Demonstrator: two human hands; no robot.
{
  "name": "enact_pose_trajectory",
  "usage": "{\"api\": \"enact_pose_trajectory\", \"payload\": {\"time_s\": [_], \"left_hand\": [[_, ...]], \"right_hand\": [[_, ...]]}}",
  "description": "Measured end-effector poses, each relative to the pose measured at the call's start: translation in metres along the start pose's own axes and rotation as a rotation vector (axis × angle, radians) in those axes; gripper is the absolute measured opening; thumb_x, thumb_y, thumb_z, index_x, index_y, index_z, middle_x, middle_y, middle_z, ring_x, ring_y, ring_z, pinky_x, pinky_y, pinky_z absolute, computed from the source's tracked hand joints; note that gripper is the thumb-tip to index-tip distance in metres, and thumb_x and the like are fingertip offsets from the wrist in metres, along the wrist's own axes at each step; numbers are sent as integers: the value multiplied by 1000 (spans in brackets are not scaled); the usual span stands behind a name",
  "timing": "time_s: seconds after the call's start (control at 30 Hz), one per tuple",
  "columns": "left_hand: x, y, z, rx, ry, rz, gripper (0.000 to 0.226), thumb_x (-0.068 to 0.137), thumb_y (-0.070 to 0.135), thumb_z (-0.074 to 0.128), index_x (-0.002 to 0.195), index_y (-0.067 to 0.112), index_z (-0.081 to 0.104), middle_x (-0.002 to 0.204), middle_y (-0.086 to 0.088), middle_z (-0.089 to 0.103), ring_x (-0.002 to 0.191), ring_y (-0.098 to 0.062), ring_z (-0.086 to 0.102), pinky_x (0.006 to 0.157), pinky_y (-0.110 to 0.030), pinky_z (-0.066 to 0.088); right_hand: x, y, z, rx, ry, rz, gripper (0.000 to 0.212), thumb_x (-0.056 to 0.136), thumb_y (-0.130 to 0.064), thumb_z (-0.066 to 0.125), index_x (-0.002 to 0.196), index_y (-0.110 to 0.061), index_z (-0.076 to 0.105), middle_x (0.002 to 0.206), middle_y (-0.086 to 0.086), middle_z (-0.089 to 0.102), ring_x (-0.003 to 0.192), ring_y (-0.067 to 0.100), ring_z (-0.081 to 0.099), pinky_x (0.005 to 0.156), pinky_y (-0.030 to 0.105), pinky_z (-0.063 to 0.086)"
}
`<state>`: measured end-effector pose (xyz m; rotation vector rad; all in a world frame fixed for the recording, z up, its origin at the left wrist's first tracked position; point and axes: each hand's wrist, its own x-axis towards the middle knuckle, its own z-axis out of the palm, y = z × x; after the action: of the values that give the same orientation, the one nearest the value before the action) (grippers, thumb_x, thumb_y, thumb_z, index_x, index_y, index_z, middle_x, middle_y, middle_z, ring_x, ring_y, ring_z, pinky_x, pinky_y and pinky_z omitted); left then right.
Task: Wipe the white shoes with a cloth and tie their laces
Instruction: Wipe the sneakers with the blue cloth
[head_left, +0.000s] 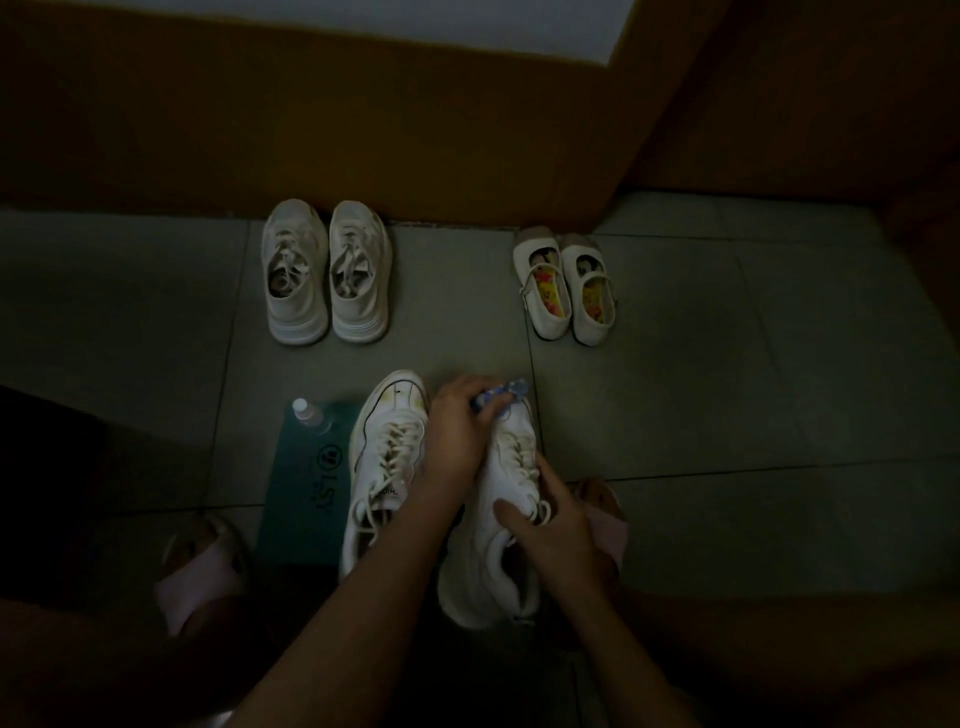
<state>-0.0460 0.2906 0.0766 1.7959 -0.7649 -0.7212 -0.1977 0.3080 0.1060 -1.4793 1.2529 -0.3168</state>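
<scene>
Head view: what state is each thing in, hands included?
left hand: presses cloth on toe of held sneaker
right hand: grips held sneaker at its middle
other sneaker: set down, toe stained
bottle: upright on green mat
far sneakers: side by side
strap shoes: side by side

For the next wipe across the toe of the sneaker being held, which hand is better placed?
Left. The left hand grips the cloth right at the toe of the white sneaker. The right hand holds that sneaker by the laces, steadying it, and has no cloth.
</scene>
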Motion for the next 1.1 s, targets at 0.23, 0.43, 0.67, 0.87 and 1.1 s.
{"api": "enact_pose_trajectory", "payload": {"time_s": [0.23, 0.43, 0.67, 0.87, 1.1], "left_hand": [[-28, 0, 3, 20, 146, -73, 15, 84, 24, 66, 93, 13, 70, 90, -2, 64, 83, -10, 57, 78, -24, 43], [-54, 2, 6, 68, 225, -113, 18, 87, 26, 63, 96, 12, 70, 92, -3, 64, 86, -13, 57, 83, -32, 46], [-92, -9, 4, 116, 186, -188, 16, 87, 25, 63, 97, 14, 69, 95, 0, 64, 88, -11, 58, 87, -33, 47], [-54, 23, -9, -5, 274, -133, 9, 86, 20, 64, 86, 12, 69, 83, 0, 63, 77, -11, 58, 72, -24, 43], [18, 19, 6, 53, 12, -115, 14, 85, 14, 64, 94, 7, 71, 91, -9, 68, 85, -21, 63, 78, -30, 47]], "right_hand": [[-3, -8, -2, -37, 14, -18, 60, 83, -2, 66, 137, -14, 41, 120, -8, 51, 101, -16, 50, 71, -9, 31], [-6, -9, -4, -8, 19, 15, 58, 82, 4, 64, 135, -10, 45, 108, -16, 54, 98, -11, 56, 70, -6, 35], [-4, -3, -5, 66, -21, 74, 59, 85, 0, 62, 138, -13, 41, 120, -1, 58, 89, -18, 48, 69, -5, 38], [-4, -3, -6, 40, 1, 71, 45, 85, -1, 64, 128, -9, 52, 109, -13, 62, 85, -24, 54, 75, -3, 37], [-3, -4, -9, 59, -57, 100, 55, 87, -6, 62, 137, -12, 42, 119, -7, 55, 87, -23, 49, 70, -6, 36]]}}
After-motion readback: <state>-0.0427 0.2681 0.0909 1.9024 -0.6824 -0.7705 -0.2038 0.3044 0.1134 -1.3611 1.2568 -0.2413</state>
